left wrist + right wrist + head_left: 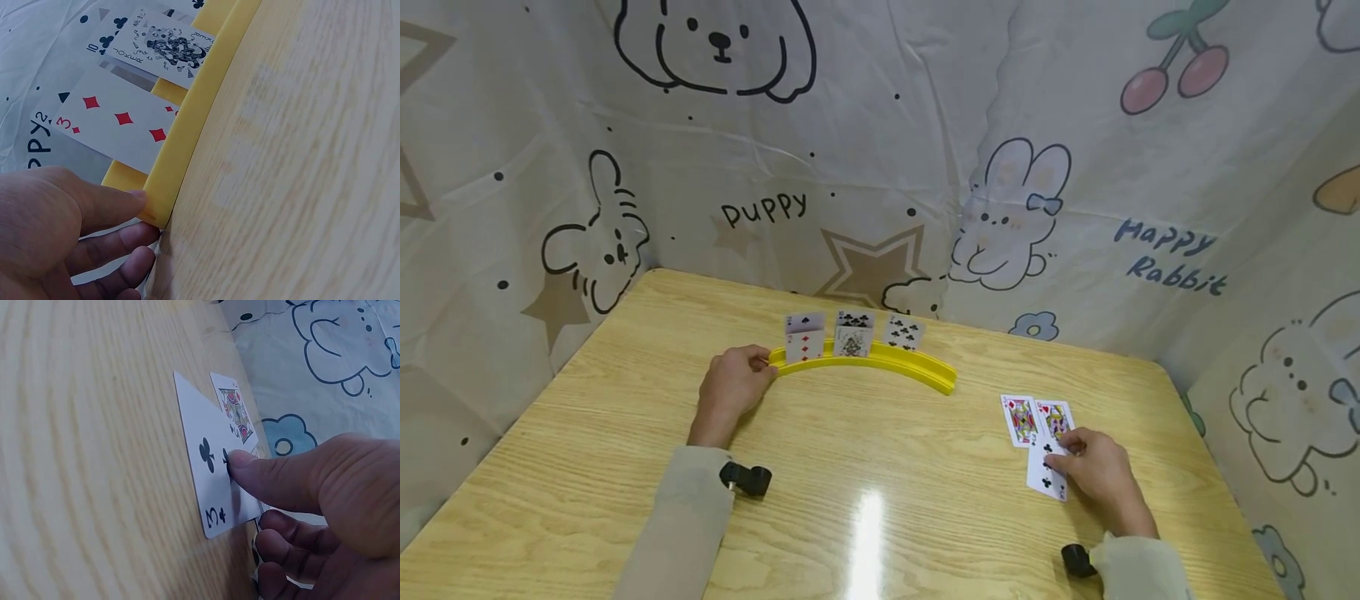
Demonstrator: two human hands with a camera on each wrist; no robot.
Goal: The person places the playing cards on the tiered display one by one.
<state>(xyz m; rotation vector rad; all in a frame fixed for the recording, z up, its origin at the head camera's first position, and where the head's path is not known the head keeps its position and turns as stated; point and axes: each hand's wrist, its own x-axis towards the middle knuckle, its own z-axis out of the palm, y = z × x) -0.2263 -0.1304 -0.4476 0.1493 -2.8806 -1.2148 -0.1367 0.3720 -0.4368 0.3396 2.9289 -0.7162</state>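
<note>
Pinching three of clubs (1042,477): right fingers (295,531); gripping yellow rack (898,360): left fingers (115,247).

A curved yellow rack (925,370) is standing on the desk (880,442), holding playing cards (805,347) upright in three places. A three of clubs (1043,478) is facing up, partly covering two face cards (1021,419).

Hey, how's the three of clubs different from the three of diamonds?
The three of clubs has black pips, while the three of diamonds has red ones. The three of clubs is pinched in the right hand, whereas the three of diamonds stands in the yellow holder, touched by neither hand. Both are white-faced threes with their faces toward the head camera.
</note>
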